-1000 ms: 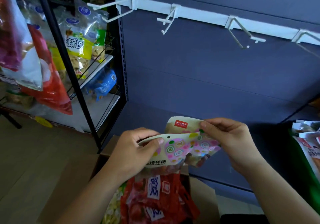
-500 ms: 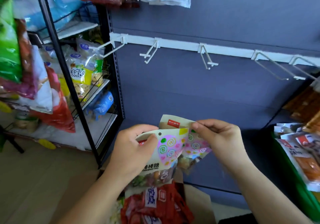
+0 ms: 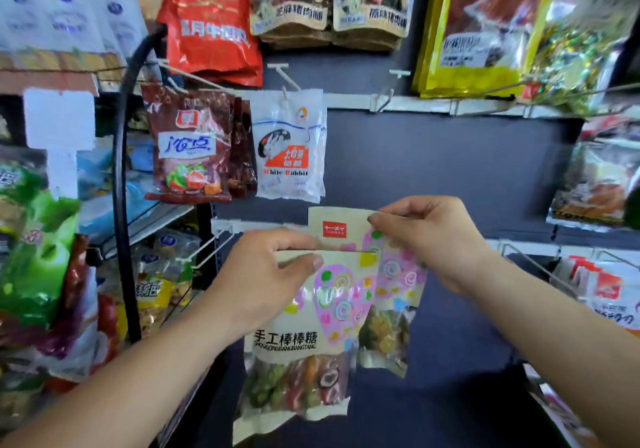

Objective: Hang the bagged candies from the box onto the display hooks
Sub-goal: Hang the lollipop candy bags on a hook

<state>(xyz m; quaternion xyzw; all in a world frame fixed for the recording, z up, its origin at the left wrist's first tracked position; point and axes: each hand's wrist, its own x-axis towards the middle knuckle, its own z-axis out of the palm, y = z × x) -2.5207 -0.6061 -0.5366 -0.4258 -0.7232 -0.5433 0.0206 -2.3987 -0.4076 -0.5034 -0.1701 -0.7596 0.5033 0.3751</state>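
Cream lollipop bags, two, both in hand. Left hand [image 3: 263, 274] grips the front bag [image 3: 304, 340] at its top edge, thumb curled over the face; the bag hangs straight below that grip. Right hand [image 3: 436, 239] pinches the top of the rear bag [image 3: 391, 295], which sits behind and up-right of the front one, overlapping it. White hook [image 3: 198, 248] just left of the left grip. White Rabbit bag [image 3: 289, 149] hangs above both grips, dark red bag [image 3: 188, 146] beside it. Neither lollipop bag is hooked yet.
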